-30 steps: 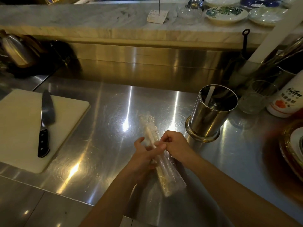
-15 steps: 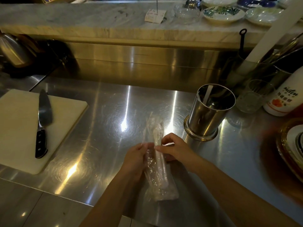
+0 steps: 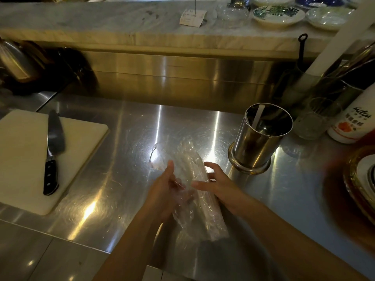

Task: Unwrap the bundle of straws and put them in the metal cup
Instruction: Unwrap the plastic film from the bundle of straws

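Stainless steel counter [image 3: 113, 199], brushed, with bright streaked glare from overhead light. Steel backsplash panel [image 3: 182, 78] behind it, warm yellowish reflection. Marble ledge [image 3: 101, 19] above, carrying patterned plates [image 3: 278, 14] and a paper slip [image 3: 191, 17]. White cutting board [image 3: 22, 159] at left, black-handled knife [image 3: 51, 153] lying on it. Dim room; dark cookware [image 3: 16, 59] in the left corner.

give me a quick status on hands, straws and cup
Left hand and right hand working the wrap. Straw bundle still wrapped. Metal cup upright, path unobstructed.
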Tool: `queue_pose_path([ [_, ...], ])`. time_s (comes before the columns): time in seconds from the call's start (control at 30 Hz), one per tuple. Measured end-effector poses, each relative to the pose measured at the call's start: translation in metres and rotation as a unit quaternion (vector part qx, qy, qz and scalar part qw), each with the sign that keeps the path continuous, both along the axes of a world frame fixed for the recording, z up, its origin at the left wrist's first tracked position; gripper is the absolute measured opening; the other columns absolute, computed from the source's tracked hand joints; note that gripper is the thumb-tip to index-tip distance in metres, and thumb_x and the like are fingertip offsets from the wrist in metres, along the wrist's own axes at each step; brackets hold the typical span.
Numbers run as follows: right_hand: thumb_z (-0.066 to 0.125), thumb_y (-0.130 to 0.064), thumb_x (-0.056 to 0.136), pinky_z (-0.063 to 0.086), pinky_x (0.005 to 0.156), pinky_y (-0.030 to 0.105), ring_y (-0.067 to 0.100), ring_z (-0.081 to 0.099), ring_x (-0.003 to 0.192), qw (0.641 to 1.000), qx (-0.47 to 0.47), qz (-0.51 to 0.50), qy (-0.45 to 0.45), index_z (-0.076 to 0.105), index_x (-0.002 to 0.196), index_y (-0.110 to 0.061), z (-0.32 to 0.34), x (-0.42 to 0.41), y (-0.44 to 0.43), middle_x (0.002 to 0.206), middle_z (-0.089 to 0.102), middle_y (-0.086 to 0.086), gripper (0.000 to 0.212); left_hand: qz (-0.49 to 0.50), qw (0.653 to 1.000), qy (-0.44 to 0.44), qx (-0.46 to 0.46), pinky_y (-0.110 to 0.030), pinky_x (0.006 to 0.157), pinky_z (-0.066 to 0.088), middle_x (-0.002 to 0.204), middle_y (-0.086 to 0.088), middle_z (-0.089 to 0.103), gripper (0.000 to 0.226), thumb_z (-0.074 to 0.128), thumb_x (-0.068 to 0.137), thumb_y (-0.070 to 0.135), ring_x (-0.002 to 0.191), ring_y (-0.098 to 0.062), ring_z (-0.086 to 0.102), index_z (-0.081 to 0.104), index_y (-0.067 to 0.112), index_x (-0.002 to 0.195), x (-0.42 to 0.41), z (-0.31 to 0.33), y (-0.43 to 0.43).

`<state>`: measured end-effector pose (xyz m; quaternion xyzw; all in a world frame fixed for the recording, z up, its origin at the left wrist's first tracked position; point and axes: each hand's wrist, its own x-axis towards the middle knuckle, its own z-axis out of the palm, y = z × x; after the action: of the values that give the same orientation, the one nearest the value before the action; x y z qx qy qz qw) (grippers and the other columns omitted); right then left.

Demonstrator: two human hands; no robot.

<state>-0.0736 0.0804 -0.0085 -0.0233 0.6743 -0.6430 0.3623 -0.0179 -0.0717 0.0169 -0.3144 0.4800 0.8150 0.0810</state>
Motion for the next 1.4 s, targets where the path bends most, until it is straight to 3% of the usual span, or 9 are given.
queue_pose_path([
  [0.1,0.081,-0.044,0.060,0.054,0.075,0.027,0.014,0.062,0.093,0.999,0.039,0.033,0.014,0.039,0.123,-0.036,0.002,0.001,-0.004,0.106,0.059,-0.006,0.076,-0.065,0.994,0.045,-0.077,-0.046,0.078,0.056,0.086,-0.022,0.067,0.038,0.069,0.071,0.031,0.075,-0.034,0.068,0.065,-0.003,0.085,0.001,0.004,0.001],
  [0.17,0.083,-0.036,0.060,0.055,0.071,0.025,0.014,0.066,0.089,0.999,0.027,0.037,0.008,0.043,0.122,-0.032,0.002,-0.001,-0.003,0.105,0.063,-0.002,0.073,-0.063,0.992,0.068,-0.091,-0.046,0.076,0.058,0.092,-0.020,0.071,0.014,0.068,0.073,0.021,0.080,-0.032,0.071,0.070,0.007,0.074,0.001,0.006,0.000],
  [0.37,0.083,-0.027,0.059,0.053,0.087,0.043,0.025,0.064,0.100,1.000,-0.002,-0.010,-0.006,0.048,0.118,-0.022,-0.002,-0.010,0.009,0.112,0.064,0.005,0.069,-0.015,0.994,0.110,0.011,-0.045,0.076,0.059,0.091,-0.020,0.073,0.034,0.053,0.085,-0.001,0.094,-0.034,0.068,0.045,0.011,0.053,-0.005,0.013,-0.014],
  [0.63,0.084,-0.037,0.046,0.052,0.087,0.047,0.024,0.062,0.098,0.998,0.014,-0.051,-0.026,0.040,0.119,-0.031,-0.003,-0.014,0.014,0.109,0.060,0.004,0.085,0.013,0.985,0.146,0.087,-0.038,0.066,0.059,0.087,-0.021,0.073,0.028,0.057,0.068,-0.003,0.090,-0.033,0.070,0.036,0.012,0.060,-0.011,0.025,-0.025],
  [0.8,0.073,-0.009,0.072,0.051,0.077,0.041,0.022,0.059,0.091,0.995,0.046,-0.091,-0.018,0.041,0.111,-0.025,-0.009,-0.020,0.019,0.104,0.057,0.002,0.053,-0.004,0.986,0.146,0.084,-0.036,0.064,0.059,0.085,-0.016,0.075,0.019,0.055,0.070,-0.002,0.087,-0.028,0.071,0.042,0.010,0.077,-0.017,0.033,-0.033],
  [0.97,0.059,-0.012,0.077,0.043,0.057,0.030,0.022,0.054,0.079,0.978,0.095,-0.183,-0.034,0.039,0.105,-0.026,-0.012,-0.030,0.025,0.091,0.051,0.000,0.038,0.000,0.991,0.136,0.016,-0.036,0.064,0.059,0.087,-0.018,0.074,0.025,0.051,0.079,-0.003,0.090,-0.031,0.070,0.045,0.007,0.101,-0.015,0.040,-0.039],
  [1.1,0.070,-0.025,0.073,0.048,0.060,0.030,0.022,0.058,0.085,0.980,0.089,-0.175,-0.026,0.034,0.115,-0.031,-0.012,-0.029,0.026,0.098,0.053,-0.001,0.055,0.007,0.994,0.108,-0.006,-0.034,0.060,0.060,0.081,-0.017,0.074,0.017,0.039,0.090,-0.005,0.080,-0.028,0.072,0.046,0.007,0.081,-0.016,0.041,-0.043],
  [1.23,0.079,-0.019,0.066,0.043,0.055,0.024,0.011,0.051,0.079,0.983,0.131,-0.126,0.005,0.028,0.113,-0.032,-0.009,-0.027,0.027,0.097,0.047,-0.008,0.071,-0.003,0.998,0.062,-0.013,-0.029,0.058,0.059,0.093,-0.020,0.066,0.017,0.032,0.095,-0.002,0.073,-0.021,0.072,0.047,-0.004,0.102,-0.016,0.032,-0.053],
  [1.4,0.063,-0.019,0.082,0.043,0.064,0.026,0.021,0.053,0.094,0.953,0.248,-0.106,0.139,0.031,0.125,-0.020,-0.007,-0.024,0.030,0.111,0.046,0.001,0.054,0.028,0.999,0.023,0.002,-0.023,0.048,0.056,0.077,-0.013,0.072,0.018,0.036,0.092,-0.003,0.063,-0.015,0.071,0.054,-0.001,0.089,-0.012,0.024,-0.071],
])
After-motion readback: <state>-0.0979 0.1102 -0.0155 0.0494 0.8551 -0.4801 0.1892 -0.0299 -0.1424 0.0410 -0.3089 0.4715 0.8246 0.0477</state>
